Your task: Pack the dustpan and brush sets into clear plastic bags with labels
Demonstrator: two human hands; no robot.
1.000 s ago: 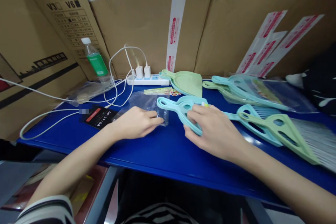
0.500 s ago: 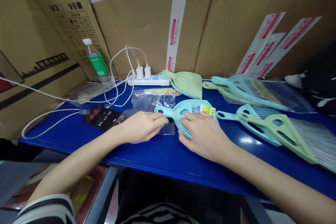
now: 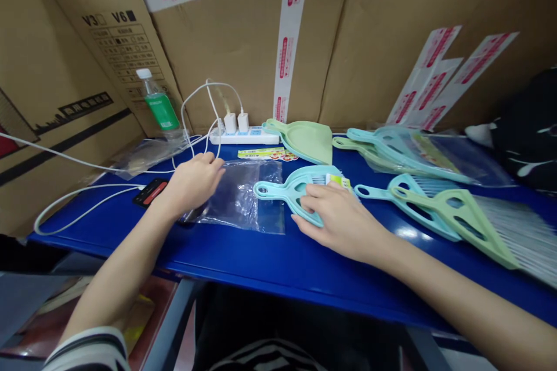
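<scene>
My right hand (image 3: 337, 220) is closed on a light blue dustpan-and-brush set (image 3: 296, 185) that lies on the blue table (image 3: 270, 261), its handle pointing left over the edge of a clear plastic bag (image 3: 243, 197). My left hand (image 3: 191, 182) rests on the bag's far left part, fingers curled over the plastic near a white cable. A small yellow-green label (image 3: 337, 181) sticks up by my right fingers.
A phone (image 3: 150, 191) lies left of the bag, with white cables (image 3: 87, 194), a power strip (image 3: 243, 136) and a green-labelled bottle (image 3: 159, 107) behind. More green and blue dustpans (image 3: 311, 139) and brushes (image 3: 456, 208) fill the right side. Cardboard boxes (image 3: 243, 40) wall the back.
My left hand slid left and back along the bag, away from the dustpan handle. My right hand moved the blue dustpan set slightly left onto the bag's edge.
</scene>
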